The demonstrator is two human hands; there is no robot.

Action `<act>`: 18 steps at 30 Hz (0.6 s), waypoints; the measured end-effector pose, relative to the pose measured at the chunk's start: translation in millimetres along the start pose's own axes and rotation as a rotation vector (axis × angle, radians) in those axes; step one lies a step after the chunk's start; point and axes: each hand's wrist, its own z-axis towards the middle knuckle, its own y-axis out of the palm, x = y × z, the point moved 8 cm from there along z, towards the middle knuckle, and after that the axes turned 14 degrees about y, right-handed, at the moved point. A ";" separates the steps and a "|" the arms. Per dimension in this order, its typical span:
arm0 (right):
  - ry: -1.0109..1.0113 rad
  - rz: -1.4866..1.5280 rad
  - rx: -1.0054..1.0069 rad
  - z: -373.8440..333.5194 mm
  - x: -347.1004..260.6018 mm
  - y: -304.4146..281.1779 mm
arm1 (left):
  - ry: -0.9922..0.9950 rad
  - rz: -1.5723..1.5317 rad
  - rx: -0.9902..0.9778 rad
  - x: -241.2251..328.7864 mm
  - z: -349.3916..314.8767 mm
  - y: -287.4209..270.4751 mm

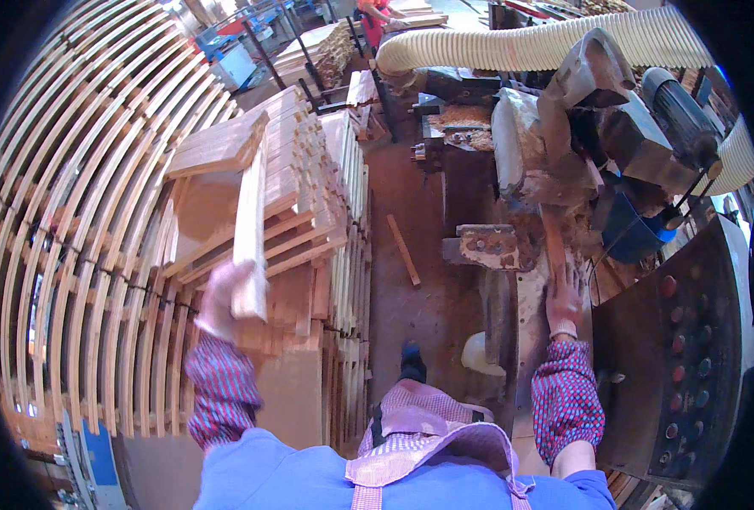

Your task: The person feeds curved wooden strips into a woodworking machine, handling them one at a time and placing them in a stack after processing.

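the left hand (221,299) has its fingers closed around the near end of a pale board (251,225), which slants up over the stack of boards (296,170) on the person's left; its long axis runs away from the body, the far end pointing forward and slightly right. the right hand (565,299) lies on the near end of a reddish-brown strip (552,240) on the machine's narrow bench (530,340), fingers stretched forward; i cannot tell whether they grip its edges. this strip's long axis also runs away from the person, its far end reaching toward the dusty machine housing (534,144). a loose stick (403,249) lies slantwise on the floor (389,314), between stack and bench.
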 end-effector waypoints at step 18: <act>0.053 1.118 -0.712 -255.1 -80.3 -197.3 | -0.163 -0.541 -0.354 -80.9 -216.3 263.3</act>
